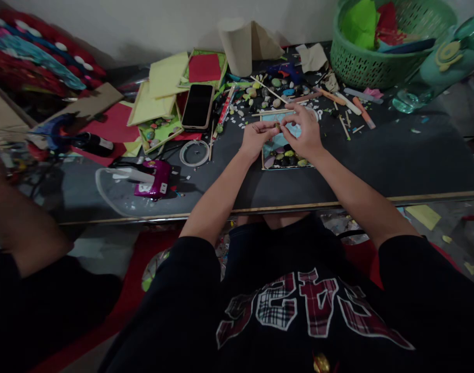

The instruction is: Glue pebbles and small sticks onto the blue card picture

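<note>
Fingers of the left hand [255, 139] pinch a small greenish piece [277, 126] over the 11 o'clock part of a blue-backed frame [262, 159] on the desk [384, 168]. The right hand's [304, 133] fingertips reach it from 3 o'clock; whether they pinch it, I cannot tell. Stones [289, 154] line the frame's 6 o'clock side. A phone [198, 106] lies toward 10 o'clock.

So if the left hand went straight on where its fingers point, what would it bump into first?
Most likely the right hand. The left hand points toward it, with a small thing between them, too tiny to name. I can't tell whether the hands touch.
</note>
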The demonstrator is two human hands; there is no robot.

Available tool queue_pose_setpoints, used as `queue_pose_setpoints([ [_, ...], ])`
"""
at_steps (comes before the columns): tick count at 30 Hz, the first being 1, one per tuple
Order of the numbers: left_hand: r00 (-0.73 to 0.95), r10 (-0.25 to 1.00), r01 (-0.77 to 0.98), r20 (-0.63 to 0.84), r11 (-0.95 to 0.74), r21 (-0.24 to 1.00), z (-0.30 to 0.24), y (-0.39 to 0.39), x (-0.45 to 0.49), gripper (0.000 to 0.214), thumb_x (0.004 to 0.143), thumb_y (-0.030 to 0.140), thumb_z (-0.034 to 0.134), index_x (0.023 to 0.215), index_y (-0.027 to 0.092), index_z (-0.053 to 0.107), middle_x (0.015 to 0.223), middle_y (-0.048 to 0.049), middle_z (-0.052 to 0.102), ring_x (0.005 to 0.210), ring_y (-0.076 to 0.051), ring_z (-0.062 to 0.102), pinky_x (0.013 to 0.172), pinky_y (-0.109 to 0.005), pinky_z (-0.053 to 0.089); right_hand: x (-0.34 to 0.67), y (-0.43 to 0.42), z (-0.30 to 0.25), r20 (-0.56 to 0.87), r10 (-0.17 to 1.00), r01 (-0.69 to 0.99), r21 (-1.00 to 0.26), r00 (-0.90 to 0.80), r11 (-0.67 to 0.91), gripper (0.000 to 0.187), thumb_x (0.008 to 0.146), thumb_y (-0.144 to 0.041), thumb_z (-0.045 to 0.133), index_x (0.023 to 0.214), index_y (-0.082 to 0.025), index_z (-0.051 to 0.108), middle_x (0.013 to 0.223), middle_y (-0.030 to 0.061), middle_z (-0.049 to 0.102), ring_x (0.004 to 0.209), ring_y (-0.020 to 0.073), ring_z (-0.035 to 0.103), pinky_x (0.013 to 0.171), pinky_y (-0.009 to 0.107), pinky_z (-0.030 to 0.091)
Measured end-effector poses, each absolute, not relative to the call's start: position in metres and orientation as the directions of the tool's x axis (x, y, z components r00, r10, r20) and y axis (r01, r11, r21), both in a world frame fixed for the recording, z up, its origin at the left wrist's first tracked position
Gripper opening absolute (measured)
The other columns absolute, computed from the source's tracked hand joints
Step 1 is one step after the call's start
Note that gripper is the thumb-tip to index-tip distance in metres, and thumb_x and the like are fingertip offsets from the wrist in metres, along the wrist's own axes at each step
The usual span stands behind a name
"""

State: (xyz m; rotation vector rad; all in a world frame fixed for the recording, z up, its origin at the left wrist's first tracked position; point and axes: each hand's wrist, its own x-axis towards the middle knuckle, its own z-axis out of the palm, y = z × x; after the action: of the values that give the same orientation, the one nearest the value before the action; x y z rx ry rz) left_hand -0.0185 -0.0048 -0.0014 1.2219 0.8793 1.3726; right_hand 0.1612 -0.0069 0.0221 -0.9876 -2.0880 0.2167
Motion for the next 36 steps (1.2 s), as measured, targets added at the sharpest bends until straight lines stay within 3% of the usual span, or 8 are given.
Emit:
queue_pose_setpoints([
  [9,0.07,0.987,-0.142,0.148,-0.137,0.98,0.006,-0.011,-0.016,0.017,0.068,0.02,0.087,0.081,0.016,0.077,0.072,-0.0013,0.073,0.06,-0.009,0.061,0.063,-0.024,0.048,0.154,-0.009,0.02,0.608,0.684,0.603,-0.385,-0.404,0.698,0.043,0.098,-0.054,0.043,0.126,-0.022,0.05,0.11,0.0096,0.068,0.118,0.0317,0.059,0.112,0.059,0.038],
  [14,0.089,0.983,-0.131,0.159,-0.146,0.981,0.004,-0.009,-0.017,0.023,0.067,0.026,0.089,0.086,0.017,0.079,0.076,-0.0018,0.076,0.063,-0.01,0.065,0.064,-0.023,0.05,0.153,-0.004,0.013,0.628,0.671,0.596,-0.381,-0.394,0.707,0.038,0.098,-0.052,0.045,0.12,-0.022,0.049,0.108,0.0098,0.065,0.113,0.0305,0.06,0.106,0.058,0.044],
  [18,0.126,0.975,-0.127,0.181,-0.165,0.978,0.002,-0.007,-0.017,0.034,0.067,0.037,0.091,0.091,0.017,0.079,0.082,-0.0042,0.078,0.072,-0.013,0.07,0.068,-0.023,0.053,0.151,0.0,0.006,0.632,0.67,0.524,-0.447,-0.389,0.725,0.034,0.1,-0.048,0.039,0.12,-0.021,0.046,0.105,0.009,0.062,0.104,0.0258,0.062,0.1,0.053,0.051],
  [24,0.12,0.978,-0.135,0.17,-0.154,0.979,0.004,-0.009,-0.017,0.037,0.07,0.044,0.088,0.096,0.019,0.079,0.087,-0.0053,0.079,0.078,-0.014,0.072,0.066,-0.022,0.053,0.168,0.012,0.008,0.596,0.772,0.564,-0.569,-0.219,0.599,0.044,0.104,-0.051,0.023,0.134,-0.024,0.043,0.112,0.0117,0.061,0.101,0.0259,0.062,0.094,0.049,0.052],
  [27,0.112,0.98,-0.149,0.167,-0.149,0.977,0.004,-0.008,-0.018,0.035,0.07,0.037,0.089,0.098,0.018,0.078,0.088,-0.0059,0.079,0.079,-0.015,0.073,0.068,-0.022,0.053,0.176,0.009,0.016,0.629,0.737,0.557,-0.531,-0.247,0.639,0.053,0.101,-0.061,0.028,0.135,-0.026,0.05,0.107,0.0097,0.064,0.101,0.0261,0.063,0.096,0.049,0.052],
  [31,0.099,0.979,-0.167,0.179,-0.161,0.973,0.0,-0.005,-0.02,0.036,0.065,0.038,0.091,0.093,0.02,0.078,0.086,-0.0027,0.079,0.075,-0.013,0.072,0.069,-0.022,0.054,0.17,-0.001,0.024,0.624,0.675,0.517,-0.457,-0.394,0.724,0.053,0.093,-0.072,0.043,0.112,-0.03,0.07,0.105,0.0067,0.07,0.108,0.0278,0.064,0.103,0.051,0.048],
  [36,0.092,0.98,-0.147,0.178,-0.164,0.976,-0.003,-0.002,-0.021,0.038,0.063,0.04,0.092,0.092,0.019,0.077,0.086,-0.0028,0.078,0.076,-0.014,0.072,0.07,-0.023,0.055,0.16,-0.006,0.024,0.622,0.703,0.578,-0.449,-0.345,0.681,0.054,0.096,-0.071,0.04,0.093,-0.028,0.073,0.098,0.0045,0.074,0.104,0.0264,0.067,0.104,0.05,0.046],
])
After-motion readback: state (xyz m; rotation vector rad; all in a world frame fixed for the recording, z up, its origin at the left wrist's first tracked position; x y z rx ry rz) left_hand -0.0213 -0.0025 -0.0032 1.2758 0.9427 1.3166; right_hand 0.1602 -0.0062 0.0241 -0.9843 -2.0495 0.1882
